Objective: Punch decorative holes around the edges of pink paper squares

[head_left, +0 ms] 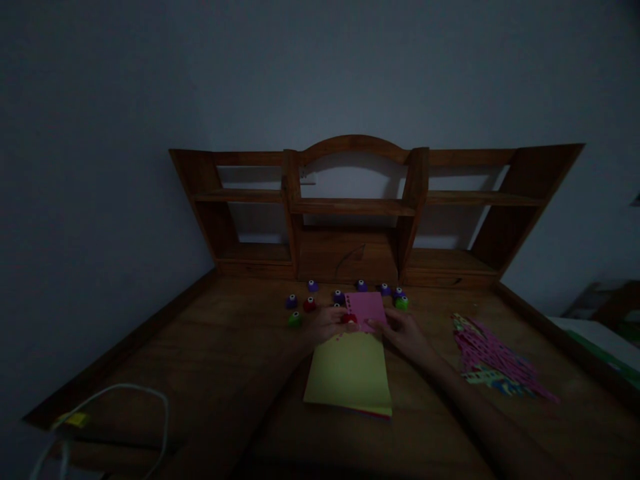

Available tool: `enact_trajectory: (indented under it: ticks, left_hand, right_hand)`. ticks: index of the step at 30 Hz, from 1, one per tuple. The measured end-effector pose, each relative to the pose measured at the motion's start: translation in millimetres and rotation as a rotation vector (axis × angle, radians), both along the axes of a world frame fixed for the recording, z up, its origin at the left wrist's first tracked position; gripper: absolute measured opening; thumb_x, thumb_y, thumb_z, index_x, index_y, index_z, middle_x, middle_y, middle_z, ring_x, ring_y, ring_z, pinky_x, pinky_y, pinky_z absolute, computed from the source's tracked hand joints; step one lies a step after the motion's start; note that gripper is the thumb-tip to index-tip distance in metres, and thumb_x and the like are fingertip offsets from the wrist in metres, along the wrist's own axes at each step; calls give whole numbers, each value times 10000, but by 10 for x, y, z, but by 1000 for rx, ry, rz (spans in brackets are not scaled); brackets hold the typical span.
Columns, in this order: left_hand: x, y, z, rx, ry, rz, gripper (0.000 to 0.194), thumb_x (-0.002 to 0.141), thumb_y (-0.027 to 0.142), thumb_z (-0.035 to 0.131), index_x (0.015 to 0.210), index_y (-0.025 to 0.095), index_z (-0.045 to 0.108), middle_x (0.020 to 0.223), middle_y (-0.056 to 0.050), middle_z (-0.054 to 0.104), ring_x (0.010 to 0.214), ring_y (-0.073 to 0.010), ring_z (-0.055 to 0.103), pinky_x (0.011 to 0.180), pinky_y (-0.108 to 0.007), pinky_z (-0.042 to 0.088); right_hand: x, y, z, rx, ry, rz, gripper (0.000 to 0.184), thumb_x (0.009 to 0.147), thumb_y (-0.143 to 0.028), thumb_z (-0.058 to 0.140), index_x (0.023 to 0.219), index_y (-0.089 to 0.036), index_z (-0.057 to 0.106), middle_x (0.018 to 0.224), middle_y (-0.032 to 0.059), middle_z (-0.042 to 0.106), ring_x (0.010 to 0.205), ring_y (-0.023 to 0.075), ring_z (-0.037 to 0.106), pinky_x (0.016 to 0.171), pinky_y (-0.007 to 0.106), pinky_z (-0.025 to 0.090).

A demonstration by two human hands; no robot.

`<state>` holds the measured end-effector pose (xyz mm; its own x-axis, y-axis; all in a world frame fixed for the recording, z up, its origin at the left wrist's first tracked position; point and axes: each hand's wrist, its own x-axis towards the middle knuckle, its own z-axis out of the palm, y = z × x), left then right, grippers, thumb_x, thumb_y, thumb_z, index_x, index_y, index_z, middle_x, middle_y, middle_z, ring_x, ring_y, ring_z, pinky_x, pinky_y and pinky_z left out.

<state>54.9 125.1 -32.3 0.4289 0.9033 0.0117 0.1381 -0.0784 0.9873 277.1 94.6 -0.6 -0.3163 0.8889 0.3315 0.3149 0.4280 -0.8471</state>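
Observation:
My left hand (326, 324) is closed around a small red craft punch (349, 319) at the left edge of a pink sheet of paper (369, 305). Small cut-out shapes run along that edge of the sheet. With thumb on top, my right hand (406, 332) pinches the pink sheet by its right side. Beneath both hands lies a stack of paper with a yellow sheet (350, 373) uppermost. Behind and beside the hands stand several more punches, among them a purple punch (291, 301), a second red punch (309, 305), a green punch (295, 319) and another green punch (401, 303).
A heap of pink, yellow and blue paper strips (493, 357) lies on the desk (215, 347) at the right. A wooden shelf unit (353, 207) rises along the back. At front left are a white cable (125, 386) and a yellow object (75, 419).

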Motion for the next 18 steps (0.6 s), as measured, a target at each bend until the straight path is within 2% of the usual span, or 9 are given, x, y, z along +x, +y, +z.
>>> enact_trajectory:
  ticks: [7, 11, 18]
  left_hand:
    - [25, -4, -17, -34, -42, 28, 422, 671, 371, 762, 1019, 158, 655, 1030, -95, 683, 873, -205, 644, 748, -299, 486]
    - [36, 8, 19, -32, -134, 84, 419, 695, 379, 748, 1036, 155, 648, 1049, -101, 682, 903, -219, 648, 779, -319, 497]
    - [-89, 89, 71, -35, -501, 348, 416, 745, 446, 690, 991, 117, 624, 1000, -120, 676, 910, -223, 657, 880, -371, 499]
  right_hand:
    - [46, 48, -58, 60, -45, -96, 371, 848, -502, 533, 810, -163, 680, 742, 35, 674, 661, 187, 591, 571, 264, 447]
    - [61, 47, -44, -3, 11, -101, 388, 837, -515, 543, 887, -159, 690, 837, 58, 702, 736, 217, 625, 616, 286, 480]
    - [99, 62, -27, -6, 74, -122, 377, 850, -482, 537, 970, -162, 696, 935, 79, 710, 824, 238, 634, 689, 320, 499]
